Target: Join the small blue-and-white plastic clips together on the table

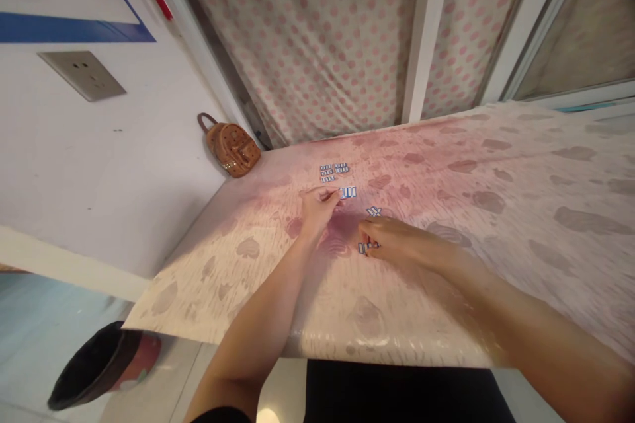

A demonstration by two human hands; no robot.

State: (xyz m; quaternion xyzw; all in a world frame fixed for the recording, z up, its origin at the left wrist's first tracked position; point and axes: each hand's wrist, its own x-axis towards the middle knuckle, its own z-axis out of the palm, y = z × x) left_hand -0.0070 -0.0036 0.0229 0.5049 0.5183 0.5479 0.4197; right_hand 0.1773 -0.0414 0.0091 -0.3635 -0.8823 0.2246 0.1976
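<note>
My left hand (320, 205) pinches the near end of a small flat strip (348, 192) with white blocks edged in blue, held over the table. Lower and to the right, the closed fingers of my right hand (380, 236) are on a similar blue-and-white strip (364, 248), partly covered by the fingertips. Just beyond that hand, a few more strips (374, 211) lie crossed over each other. Farther back, several like strips (327, 172) are laid out in two short columns on the cloth. What the strips are is too small to tell.
A patterned pinkish cloth (446, 304) covers the table. A small brown backpack-shaped bag (235, 149) rests at the back left corner against the wall. A dotted curtain (317, 33) hangs behind the table. On the floor at the left stands a dark bin (131, 360).
</note>
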